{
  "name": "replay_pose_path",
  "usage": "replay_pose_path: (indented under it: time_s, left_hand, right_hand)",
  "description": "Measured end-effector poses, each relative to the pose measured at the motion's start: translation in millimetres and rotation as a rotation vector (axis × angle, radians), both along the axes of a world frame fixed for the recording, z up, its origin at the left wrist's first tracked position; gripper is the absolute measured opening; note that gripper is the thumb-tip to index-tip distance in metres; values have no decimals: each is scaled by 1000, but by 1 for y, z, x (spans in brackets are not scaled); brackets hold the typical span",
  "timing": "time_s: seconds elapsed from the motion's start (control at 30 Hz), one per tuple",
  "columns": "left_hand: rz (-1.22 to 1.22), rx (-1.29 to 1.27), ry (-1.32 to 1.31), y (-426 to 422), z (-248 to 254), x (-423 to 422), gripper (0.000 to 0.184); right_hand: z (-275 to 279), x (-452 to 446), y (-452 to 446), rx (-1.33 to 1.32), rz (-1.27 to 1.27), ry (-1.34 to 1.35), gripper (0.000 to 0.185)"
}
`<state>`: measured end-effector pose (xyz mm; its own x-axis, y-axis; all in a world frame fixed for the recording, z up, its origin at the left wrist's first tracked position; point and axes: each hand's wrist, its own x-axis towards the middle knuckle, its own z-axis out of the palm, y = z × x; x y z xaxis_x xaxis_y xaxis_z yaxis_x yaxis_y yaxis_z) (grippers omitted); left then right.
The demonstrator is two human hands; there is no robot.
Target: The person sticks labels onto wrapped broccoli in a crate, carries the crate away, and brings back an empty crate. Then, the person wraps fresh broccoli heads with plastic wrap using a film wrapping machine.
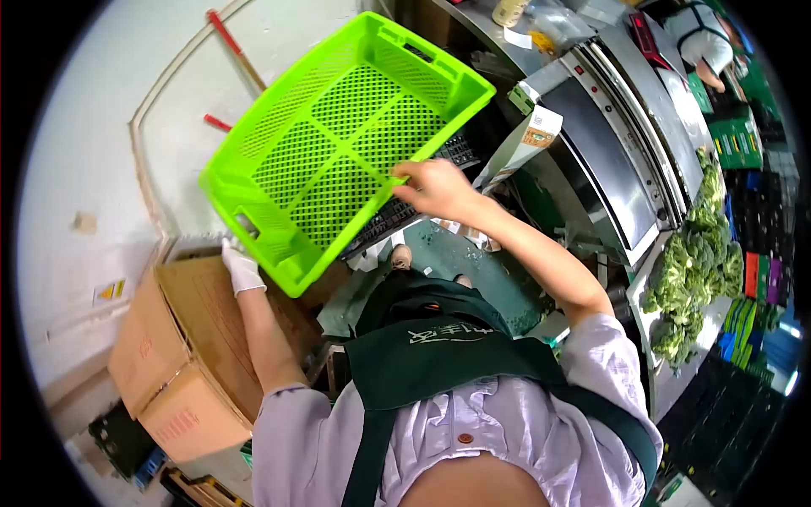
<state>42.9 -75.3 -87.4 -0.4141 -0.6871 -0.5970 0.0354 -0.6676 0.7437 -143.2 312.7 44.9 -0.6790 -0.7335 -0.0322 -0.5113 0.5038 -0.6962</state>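
A bright green plastic crate (346, 156) with a mesh bottom is held up in front of me, tilted, its inside facing me. My right hand (435, 188) is bare and closed on the near long rim, with thumb and fingers pinching the edge. At the crate's lower left end, my left hand (242, 266) wears a white glove and grips the side by the handle opening; part of its fingers is hidden behind the crate. Below the green crate, a black crate (384, 220) shows in part.
A large cardboard box (190, 355) stands at my left beside the white wall. To my right are a steel wrapping machine (621, 144) and heads of broccoli (697, 262) on a counter. Another person (705, 38) works at the far upper right.
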Motion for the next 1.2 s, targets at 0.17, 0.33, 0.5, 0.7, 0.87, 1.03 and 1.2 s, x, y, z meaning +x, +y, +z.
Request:
replay_pose_path:
  time_s: [0.17, 0.33, 0.5, 0.7, 0.87, 1.03, 1.2]
  left_hand:
    - [-73, -837, -97, 14, 34, -90, 33]
    - [-871, -1026, -133, 156, 31, -192, 51]
    - [-1323, -1238, -315, 244, -3, -209, 58]
    - [-1212, -1296, -384, 280, 28, -187, 38]
    - [-1201, -1423, -420, 299, 8, -168, 51]
    - [-882, -1663, -234, 317, 7, -167, 39]
    - [-799, -1615, -217, 327, 48, -147, 28]
  right_hand:
    - [-26, 32, 126, 20, -388, -286, 21]
    - [-65, 123, 194, 230, -642, -474, 24]
    - [-89, 199, 226, 189, -769, -596, 22]
    - [-118, 249, 280, 252, -832, -637, 23]
    - [-129, 232, 342, 324, -839, -622, 21]
    - [-139, 210, 397, 313, -882, -516, 20]
    - [-177, 214, 434, 200, -999, -629, 22]
